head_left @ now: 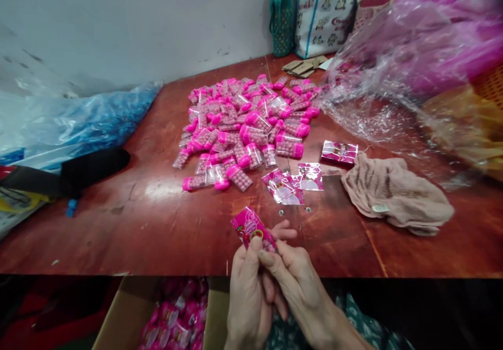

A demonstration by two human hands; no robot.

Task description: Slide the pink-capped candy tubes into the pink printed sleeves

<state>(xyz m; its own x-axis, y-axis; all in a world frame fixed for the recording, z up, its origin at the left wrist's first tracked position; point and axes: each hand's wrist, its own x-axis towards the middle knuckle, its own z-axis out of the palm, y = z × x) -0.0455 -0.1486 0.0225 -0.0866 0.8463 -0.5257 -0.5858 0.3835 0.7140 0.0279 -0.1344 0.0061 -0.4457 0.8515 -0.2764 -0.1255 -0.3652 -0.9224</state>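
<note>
Both hands meet at the table's front edge around one small candy container (253, 229) with a pink printed label on it. My left hand (247, 292) grips it from the left, its thumb pressed on the label. From the right, my right hand (301, 282) pinches its lower end, thumb on top and some fingers stretched out behind. Pink candies show through the container's lower end. Beyond the hands lie loose printed labels (281, 186) and a bundled stack of labels (340, 152). Farther back spreads a heap of pink-capped candy containers (251, 124).
A cardboard box (126, 313) below the table edge holds many pink containers. A crumpled cloth (396, 193) lies at right, with clear and pink plastic bags (412, 62) behind. Blue plastic wrapping (98, 114) and a black object (96, 169) are left. A white bag (324, 17) stands by the wall.
</note>
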